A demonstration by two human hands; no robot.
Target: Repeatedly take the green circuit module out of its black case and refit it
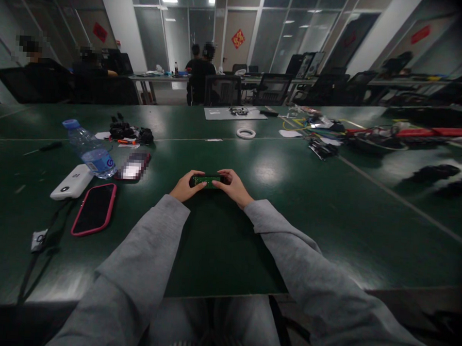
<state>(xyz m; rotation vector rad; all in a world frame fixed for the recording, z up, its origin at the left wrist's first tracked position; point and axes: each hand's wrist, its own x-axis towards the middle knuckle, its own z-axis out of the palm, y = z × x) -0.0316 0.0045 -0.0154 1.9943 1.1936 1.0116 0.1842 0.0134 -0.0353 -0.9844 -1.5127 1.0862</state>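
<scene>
Between my two hands is a small green circuit board (211, 180), long and narrow, with dark parts at its ends. My left hand (188, 186) pinches its left end, thumb on the near face and fingers behind. At the right end, my right hand (233, 186) grips it the same way. Both thumbs lie on the green face. The board is held at or just above the green table (228, 235); I cannot tell if it touches. My fingers partly hide its ends and back.
To the left are a water bottle (94, 153), a white power bank (72, 182) with a cable, and a pink-cased phone (94, 209). Beyond lie a roll of white tape (246, 133) and a grey board (234, 114). Cables and tools (326, 129) crowd the right. Several people sit farther back.
</scene>
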